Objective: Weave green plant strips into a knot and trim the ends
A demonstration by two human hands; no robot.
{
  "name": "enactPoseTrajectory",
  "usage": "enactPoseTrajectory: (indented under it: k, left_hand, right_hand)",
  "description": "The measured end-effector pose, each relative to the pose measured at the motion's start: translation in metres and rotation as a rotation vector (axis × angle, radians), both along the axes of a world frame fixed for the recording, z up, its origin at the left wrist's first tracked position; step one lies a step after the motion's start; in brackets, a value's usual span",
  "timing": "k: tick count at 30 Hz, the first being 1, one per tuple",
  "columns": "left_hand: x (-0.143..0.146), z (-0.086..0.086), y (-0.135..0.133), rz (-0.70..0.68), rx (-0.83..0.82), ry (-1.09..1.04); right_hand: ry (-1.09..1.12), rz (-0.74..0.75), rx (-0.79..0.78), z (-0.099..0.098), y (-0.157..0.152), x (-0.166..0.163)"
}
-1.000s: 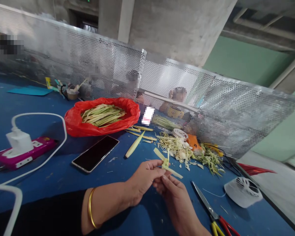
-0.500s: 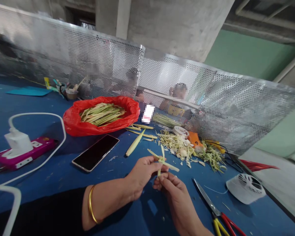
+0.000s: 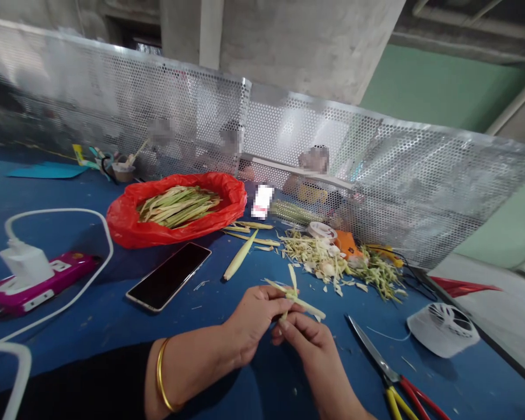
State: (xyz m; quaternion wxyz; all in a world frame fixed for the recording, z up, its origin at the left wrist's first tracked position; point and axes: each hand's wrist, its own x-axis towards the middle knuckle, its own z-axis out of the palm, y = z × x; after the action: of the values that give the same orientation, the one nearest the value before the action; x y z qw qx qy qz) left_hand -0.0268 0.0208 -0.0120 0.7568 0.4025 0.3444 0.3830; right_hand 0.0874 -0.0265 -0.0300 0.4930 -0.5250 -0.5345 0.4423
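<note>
A cross-shaped piece of pale green plant strips [image 3: 306,305], folded together at the middle, is held between my hands above the blue table. My left hand [image 3: 252,322], with a gold bangle at the wrist, pinches it near the crossing. The strip's lower tail is pinched between the thumb and fingers of my right hand [image 3: 310,343]. Fingertips of both hands nearly meet and hide part of that tail. Beyond them lies a single pointed green husk-like leaf roll [image 3: 240,255]. Scissors [image 3: 378,356] with red and yellow handles lie open to the right of my right hand.
A red plastic bag [image 3: 126,224] holds many plant strips [image 3: 179,205]. A dark phone [image 3: 170,275], a purple power strip [image 3: 61,279] with a white cable, a heap of trimmings [image 3: 312,252], a tape roll [image 3: 322,230] and a white spool [image 3: 441,329] surround me. A perforated metal screen [image 3: 398,181] stands behind; people sit beyond.
My right hand has shifted up against the left fingers, covering more of the lower tail. The crossed strips have tilted slightly. The whole view has shifted a little.
</note>
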Motion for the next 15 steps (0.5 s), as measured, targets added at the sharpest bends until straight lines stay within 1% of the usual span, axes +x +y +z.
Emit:
enactPoseTrajectory:
  k: [3,7,11,13,15]
  left_hand:
    - [0.000,-0.001,0.000,0.033,-0.057,0.024]
    - [-0.001,-0.002,0.005,0.037,-0.068,0.023]
    - [-0.005,0.003,0.011,0.093,-0.017,-0.016]
    - [-0.006,0.006,0.011,0.084,-0.017,0.014]
    - [-0.007,0.008,0.010,0.050,-0.025,0.066]
  right_hand:
    - [-0.020,0.017,0.040,-0.005,-0.002,-0.005]
    - [-0.055,0.006,0.057,-0.009,-0.001,-0.008]
    - [-0.103,-0.091,0.083,-0.003,0.004,0.003]
    - [-0.171,-0.148,0.116,0.001,0.006,0.013]
    - [-0.311,-0.156,0.134,0.004,0.007,0.020]
